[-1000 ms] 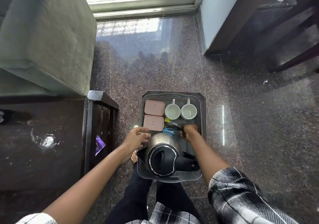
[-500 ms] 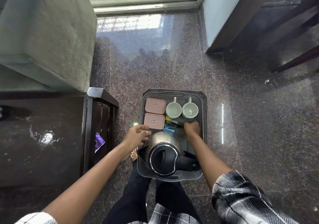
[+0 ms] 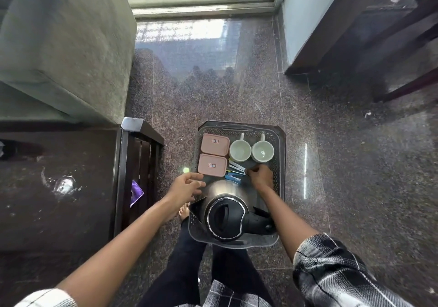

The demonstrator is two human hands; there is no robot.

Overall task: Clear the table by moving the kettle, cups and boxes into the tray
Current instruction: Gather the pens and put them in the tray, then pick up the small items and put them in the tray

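Head view, looking down

- Tray [image 3: 282,145]: dark, perforated walls, over the person's legs and above the speckled floor [image 3: 343,164]; what bears it cannot be told
- Kettle [image 3: 225,214]: steel body, black lid and handle; upright in the near end of the tray, handle to the right
- Boxes: two, pink, lids on, in the far left part of the tray, one [image 3: 215,144] behind the other [image 3: 212,165], just beside each other
- Cups: two, white, upright, in the far right part; left cup [image 3: 239,151] touching right cup [image 3: 262,151], handles pointing away from the person
- Sachets [image 3: 235,169]: small, flat, white, yellow and blue, between cups and kettle
- Left hand [image 3: 186,187]: at the tray's left rim, beside the kettle and near the nearer box; fingers half straight, thumb on top; whether it grips the rim cannot be told
- Right hand [image 3: 260,177]: inside the tray, fingers curled down with tips at the sachets; whether it pinches one cannot be told
- Table [image 3: 59,188]: dark, glossy, at left, well apart from the tray
- Sofa [image 3: 59,46]: grey-green, behind the table
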